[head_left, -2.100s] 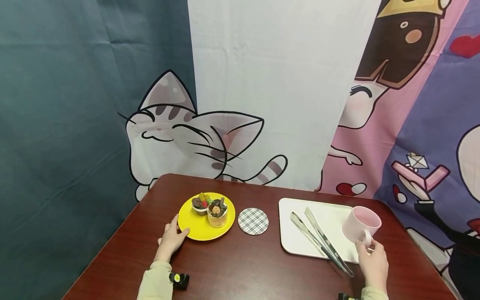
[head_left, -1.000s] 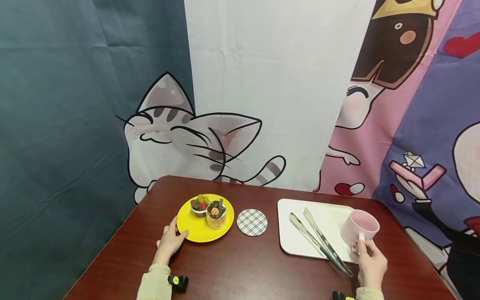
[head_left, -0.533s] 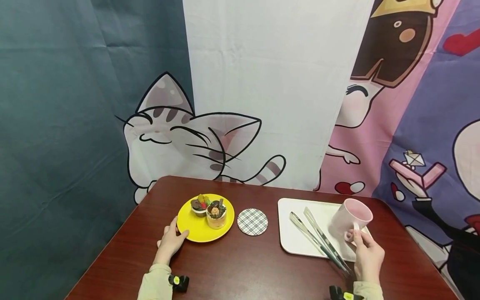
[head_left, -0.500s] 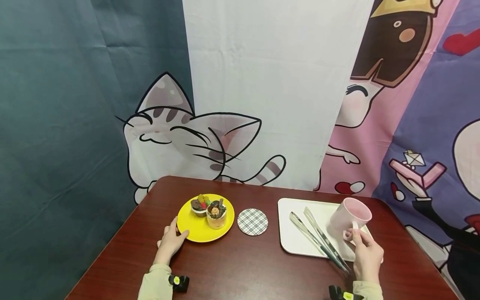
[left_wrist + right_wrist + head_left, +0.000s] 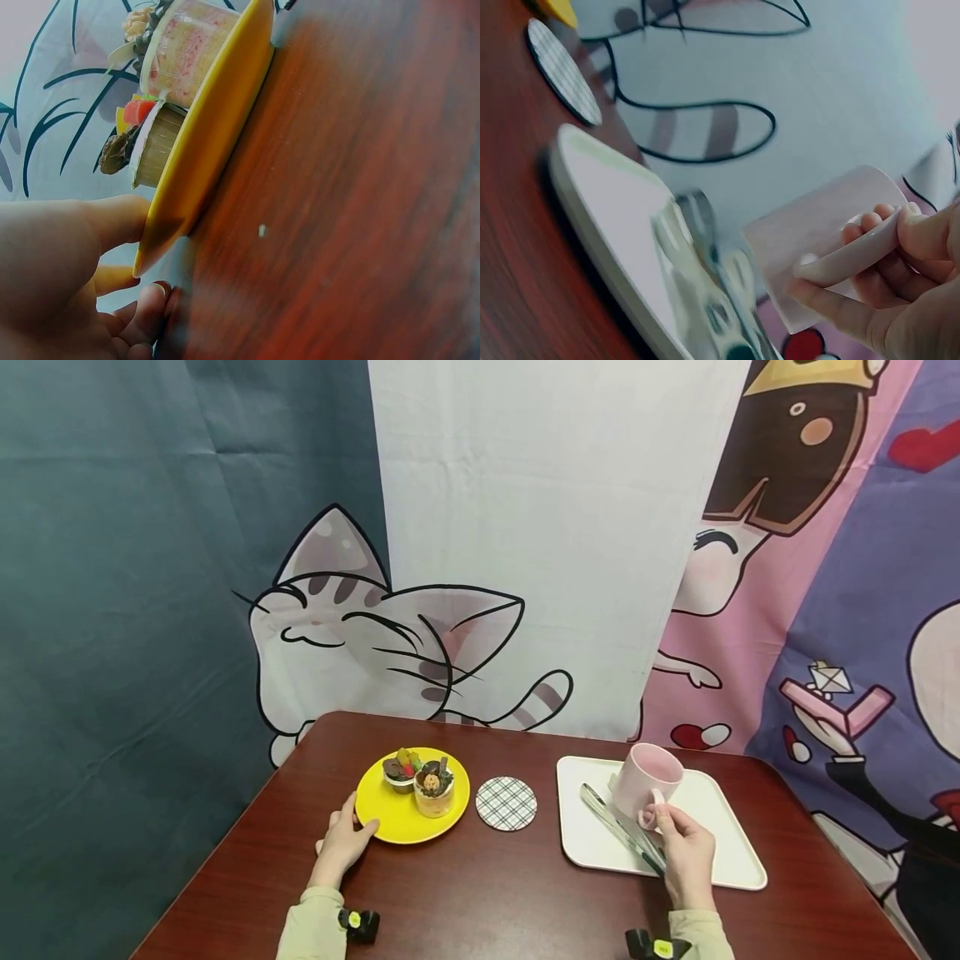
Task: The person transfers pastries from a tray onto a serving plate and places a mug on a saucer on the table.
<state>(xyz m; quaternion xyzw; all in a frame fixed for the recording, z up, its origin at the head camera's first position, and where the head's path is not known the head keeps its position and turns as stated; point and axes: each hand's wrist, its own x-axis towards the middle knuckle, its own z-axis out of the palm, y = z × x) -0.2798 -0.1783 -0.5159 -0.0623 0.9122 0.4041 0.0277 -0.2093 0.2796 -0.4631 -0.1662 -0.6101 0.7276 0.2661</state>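
Note:
My right hand (image 5: pixel 688 856) grips the handle of a pink mug (image 5: pixel 636 783), fingers through the loop and thumb on top. In the right wrist view the mug (image 5: pixel 810 232) hangs above the white tray (image 5: pixel 735 839), over the metal tongs (image 5: pixel 611 822), and hides part of them. At the left, my left hand (image 5: pixel 341 843) holds the near-left rim of a yellow plate (image 5: pixel 393 827), thumb at the upper edge and a finger below. On the plate sit two small desserts: a chocolate-topped cup (image 5: pixel 433 797) and a fruit-topped tart (image 5: pixel 401 783).
A round checked coaster (image 5: pixel 506 803) lies between the plate and the tray on the brown table (image 5: pixel 480 893). Behind the table hangs a cartoon-printed cloth (image 5: pixel 525 527), close to its far edge.
The right hand has lifted the mug off the tray's right side and moved it left over the tongs. The left hand and the plate stay in place.

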